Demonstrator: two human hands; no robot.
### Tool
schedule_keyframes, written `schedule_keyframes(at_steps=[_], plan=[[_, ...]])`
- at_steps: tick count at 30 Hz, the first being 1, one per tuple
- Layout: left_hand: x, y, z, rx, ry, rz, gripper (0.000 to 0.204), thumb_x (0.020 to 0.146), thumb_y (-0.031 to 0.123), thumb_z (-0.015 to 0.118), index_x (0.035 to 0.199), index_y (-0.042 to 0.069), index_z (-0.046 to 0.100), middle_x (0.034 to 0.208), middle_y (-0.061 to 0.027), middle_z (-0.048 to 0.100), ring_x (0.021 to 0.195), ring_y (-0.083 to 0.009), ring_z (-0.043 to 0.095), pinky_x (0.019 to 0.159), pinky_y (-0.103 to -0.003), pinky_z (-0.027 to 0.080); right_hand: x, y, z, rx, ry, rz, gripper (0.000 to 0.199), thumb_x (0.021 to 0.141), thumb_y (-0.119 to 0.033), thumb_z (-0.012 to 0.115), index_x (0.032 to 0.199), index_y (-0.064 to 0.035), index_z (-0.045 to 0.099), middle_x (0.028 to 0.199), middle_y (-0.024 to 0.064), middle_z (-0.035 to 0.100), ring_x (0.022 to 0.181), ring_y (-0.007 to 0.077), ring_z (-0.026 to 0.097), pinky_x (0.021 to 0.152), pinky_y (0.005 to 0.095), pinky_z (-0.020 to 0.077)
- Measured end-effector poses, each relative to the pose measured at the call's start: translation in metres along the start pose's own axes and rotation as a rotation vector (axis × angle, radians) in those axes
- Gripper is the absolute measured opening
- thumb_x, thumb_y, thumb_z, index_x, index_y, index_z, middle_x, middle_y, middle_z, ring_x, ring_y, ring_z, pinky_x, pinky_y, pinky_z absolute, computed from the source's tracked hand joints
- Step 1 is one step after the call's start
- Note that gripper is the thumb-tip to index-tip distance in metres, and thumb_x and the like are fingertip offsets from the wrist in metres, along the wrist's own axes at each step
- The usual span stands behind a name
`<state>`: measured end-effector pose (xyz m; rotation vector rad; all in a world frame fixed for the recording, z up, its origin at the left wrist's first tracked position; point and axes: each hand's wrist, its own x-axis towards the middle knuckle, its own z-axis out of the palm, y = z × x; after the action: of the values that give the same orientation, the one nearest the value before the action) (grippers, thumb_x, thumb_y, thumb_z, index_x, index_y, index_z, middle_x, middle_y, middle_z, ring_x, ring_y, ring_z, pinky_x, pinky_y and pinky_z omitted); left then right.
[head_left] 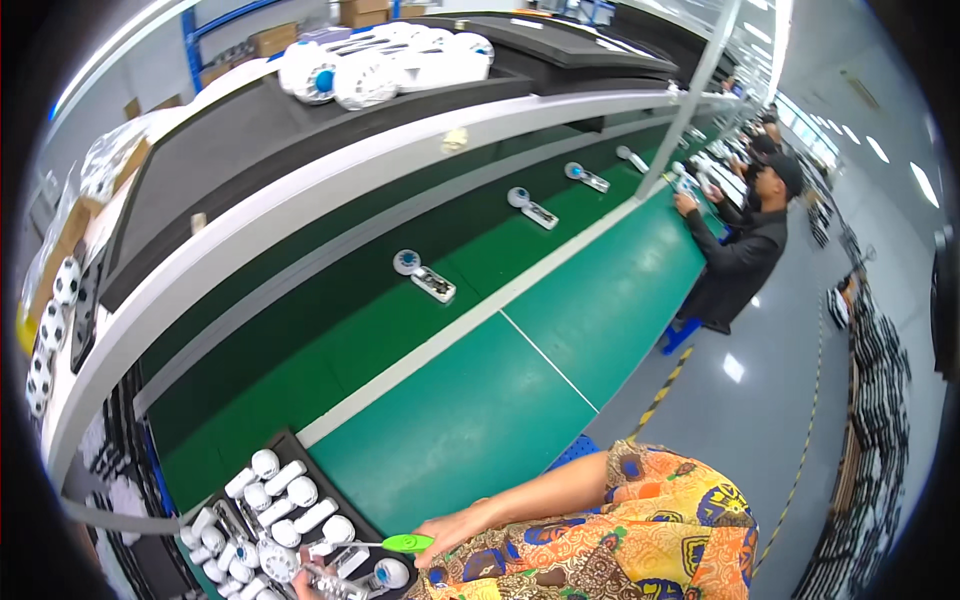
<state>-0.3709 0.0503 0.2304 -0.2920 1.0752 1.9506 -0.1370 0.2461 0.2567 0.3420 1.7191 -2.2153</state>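
My right hand [452,532] is closed around the green handle of a slim tool [407,543] that looks like a screwdriver. Its thin shaft points left, over the small white device parts. At the lower edge my left hand [308,580] is partly cut off, its fingers closed on a white device part [338,584] with an open, silvery inside. Right beside it lies a round white head with a blue centre [390,573]. Both hands are over the near end of a black tray [335,480] crowded with several white round heads [302,490] and oblong bodies.
A green bench [450,430] runs beside a darker green conveyor belt [350,340]. Spaced along the belt are white devices [433,284] with opened bodies. Above stands a shelf [230,150] piled with white round parts [365,80]. Farther right, a person in black [750,240] works at the bench.
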Motion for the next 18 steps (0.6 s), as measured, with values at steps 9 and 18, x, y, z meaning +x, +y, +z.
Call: schedule_keyframes(at_steps=[9, 18], plan=[[0.066, -0.072, 0.045, 0.555, -0.129, 0.191, 0.038, 0.074, -0.002, 0.058, 0.111, 0.006, 0.049, 0.095, -0.0074, 0.058, 0.07, -0.0173, 0.058, 0.054, -0.028, 0.05, -0.022, 0.02, -0.013, -0.199, 0.093, -0.032, 0.03, 0.073, -0.028, 0.065, 0.079, -0.0009, 0.054, 0.064, 0.0012, 0.052, 0.058, 0.012, 0.046, 0.05, 0.0308, 0.0371], [0.07, -0.095, 0.049, 0.938, -0.109, 0.419, 0.041, 0.073, 0.004, 0.063, 0.112, 0.002, 0.05, 0.088, -0.0075, 0.059, 0.069, -0.0172, 0.058, 0.059, -0.03, 0.049, -0.061, -0.01, -0.024, 0.118, 0.269, 0.086, 0.023, 0.072, -0.022, 0.064, 0.076, -0.0024, 0.052, 0.06, 0.0008, 0.05, 0.053, 0.0126, 0.046, 0.048, 0.0299, 0.0368]])
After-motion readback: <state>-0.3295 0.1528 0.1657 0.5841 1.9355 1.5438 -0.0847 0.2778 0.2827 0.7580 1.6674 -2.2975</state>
